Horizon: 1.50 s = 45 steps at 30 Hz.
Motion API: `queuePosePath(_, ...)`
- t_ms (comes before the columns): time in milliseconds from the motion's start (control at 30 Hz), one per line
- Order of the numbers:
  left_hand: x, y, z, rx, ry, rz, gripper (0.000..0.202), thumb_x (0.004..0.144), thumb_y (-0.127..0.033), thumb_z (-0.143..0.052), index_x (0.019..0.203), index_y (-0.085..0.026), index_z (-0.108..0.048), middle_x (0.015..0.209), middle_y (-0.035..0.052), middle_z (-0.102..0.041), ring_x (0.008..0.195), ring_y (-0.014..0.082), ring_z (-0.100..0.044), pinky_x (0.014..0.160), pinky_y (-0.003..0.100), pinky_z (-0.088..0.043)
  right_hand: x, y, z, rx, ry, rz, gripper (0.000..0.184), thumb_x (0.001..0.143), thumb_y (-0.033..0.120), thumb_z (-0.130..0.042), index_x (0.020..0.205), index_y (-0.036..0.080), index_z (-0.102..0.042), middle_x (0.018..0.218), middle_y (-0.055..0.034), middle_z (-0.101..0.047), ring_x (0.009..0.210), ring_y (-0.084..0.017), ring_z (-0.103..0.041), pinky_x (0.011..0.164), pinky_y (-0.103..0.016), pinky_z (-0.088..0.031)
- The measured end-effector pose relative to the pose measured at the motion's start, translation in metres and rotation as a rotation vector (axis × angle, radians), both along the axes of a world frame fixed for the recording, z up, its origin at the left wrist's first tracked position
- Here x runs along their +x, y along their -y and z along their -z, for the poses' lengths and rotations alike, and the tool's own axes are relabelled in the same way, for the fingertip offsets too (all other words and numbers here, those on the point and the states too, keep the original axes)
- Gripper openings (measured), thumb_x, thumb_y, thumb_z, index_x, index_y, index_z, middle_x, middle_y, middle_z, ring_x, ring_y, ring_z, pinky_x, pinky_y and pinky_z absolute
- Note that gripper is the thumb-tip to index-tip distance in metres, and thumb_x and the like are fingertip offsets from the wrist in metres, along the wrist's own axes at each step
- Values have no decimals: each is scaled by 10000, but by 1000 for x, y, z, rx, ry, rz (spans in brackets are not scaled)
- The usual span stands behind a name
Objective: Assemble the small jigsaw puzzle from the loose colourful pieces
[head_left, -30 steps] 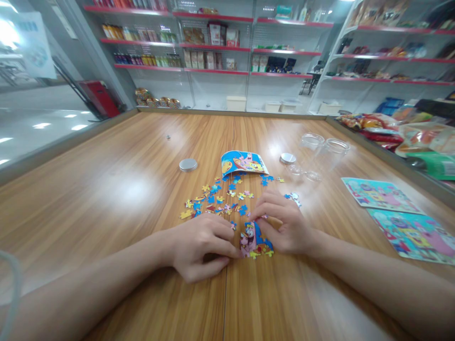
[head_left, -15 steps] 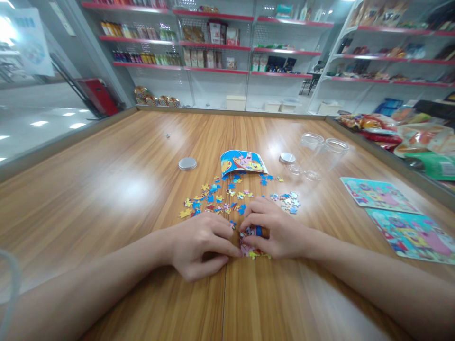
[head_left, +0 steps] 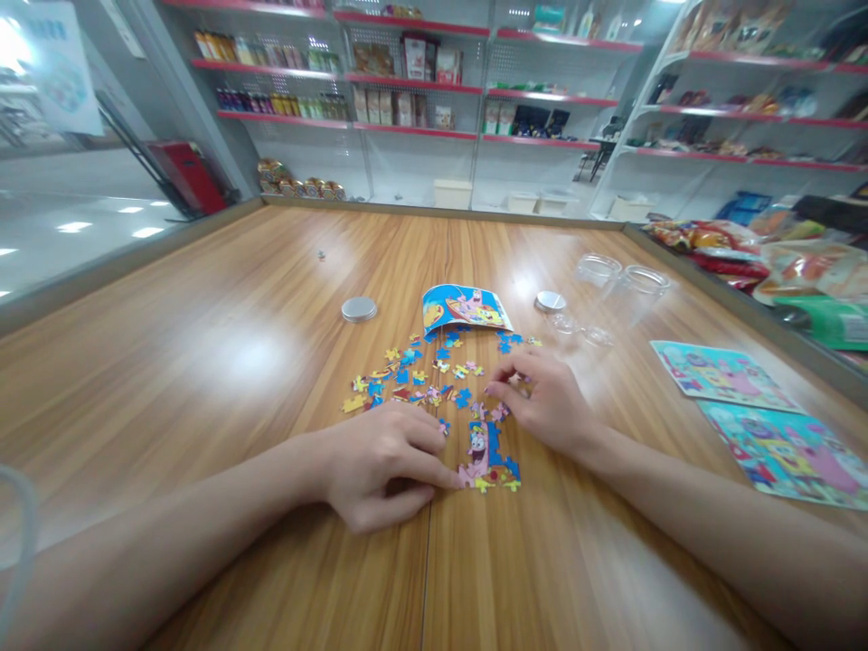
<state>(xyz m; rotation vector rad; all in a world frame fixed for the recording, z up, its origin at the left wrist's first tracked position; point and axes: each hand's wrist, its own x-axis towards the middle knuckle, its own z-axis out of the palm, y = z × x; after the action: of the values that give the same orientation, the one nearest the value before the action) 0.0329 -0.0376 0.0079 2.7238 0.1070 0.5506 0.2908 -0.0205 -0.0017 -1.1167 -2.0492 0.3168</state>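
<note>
A partly joined jigsaw puzzle (head_left: 478, 452), with a pink cartoon figure on blue, lies on the wooden table. My left hand (head_left: 390, 461) rests at its left, index finger stretched to touch the lower left edge, the other fingers loosely bent and holding nothing. Up and to the right, my right hand (head_left: 542, 393) hovers over loose pieces, thumb and index tips together; anything between them is too small to make out. Loose puzzle pieces (head_left: 407, 358) in blue, yellow and red spread beyond both hands. Behind them stands a curved picture card (head_left: 465, 309) showing cartoon figures.
Two silver lids (head_left: 358, 309) lie left and right of the card. Clear jars (head_left: 641, 289) stand at the back right. Two flat picture sheets (head_left: 787, 448) lie at the right. Snack bags (head_left: 712, 244) lie beyond the table's right edge; stocked shelves (head_left: 413, 81) line the back.
My right hand has lifted off the joined puzzle and moved up and right over loose pieces, uncovering the puzzle's picture. The left hand has stayed in place.
</note>
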Motion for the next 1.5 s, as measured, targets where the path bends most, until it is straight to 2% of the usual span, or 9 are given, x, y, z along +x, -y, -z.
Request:
queuePosePath(133,-1,1,0,8,-29,-8,332,800,-153,-548,1099,-199,-685,691,65,-595,621,205,-555,559,337,-401,4,-9,5,37,150,60,60,833,180,-710,789,217,-692,825,-35,-678,855,-229,-578,809,-408,-437)
queuePosePath(167,-1,1,-1,3,-37,-12,332,798,-154,-547,1096,-198,-686,711,69,-595,629,203,-555,562,336,-402,4,-9,5,56,167,57,40,839,180,-704,838,219,-713,884,-47,-688,893,-238,-578,839,-421,-439)
queuePosePath(300,0,2,-4,-37,-46,-24,344,782,-145,-542,1087,-184,-696,802,90,-610,676,201,-578,595,338,-440,0,-6,5,90,218,13,260,904,202,-633,1155,214,-701,1203,-86,-667,1095,-272,-548,949,-468,-430)
queuePosePath(367,1,2,-6,-64,-24,-23,357,771,-134,-544,1092,-178,-693,898,113,-642,732,205,-608,641,342,-486,-2,-5,5,85,258,-8,276,929,244,-616,1193,224,-693,1258,-88,-652,1135,-281,-537,975,-495,-412)
queuePosePath(533,2,2,-6,-129,6,7,408,751,-108,-549,1140,-172,-653,1237,150,-647,1017,262,-659,856,405,-558,-4,-4,4,64,247,-9,171,945,344,-623,946,227,-748,1091,-78,-685,1062,-257,-560,952,-471,-414)
queuePosePath(667,3,1,-7,-158,-15,21,475,740,-103,-539,1204,-164,-622,1238,144,-660,1074,275,-656,903,431,-558,-3,-4,4,52,245,34,178,903,380,-682,955,222,-745,1040,-85,-661,1025,-257,-553,921,-451,-420)
queuePosePath(833,2,2,-8,-155,-9,19,512,741,-120,-544,1247,-161,-605,1242,141,-660,1094,275,-653,918,437,-561,-2,-5,6,35,248,23,111,902,321,-692,864,233,-747,1021,-67,-646,1021,-247,-541,910,-423,-409)
queuePosePath(1267,2,1,-9,-118,-65,-8,508,751,-136,-548,1253,-174,-618,1352,124,-607,1172,278,-630,937,433,-560,-6,-3,1,-27,286,0,96,868,239,-733,836,198,-652,939,-47,-657,974,-236,-542,882,-384,-368)
queuePosePath(1500,2,2,-8,-108,-64,-12,535,762,-121,-550,1292,-177,-597,1349,117,-612,1177,280,-630,936,439,-558,-8,-2,1,-59,136,-55,85,887,155,-694,838,203,-644,818,9,-677,846,-183,-581,820,-357,-357)
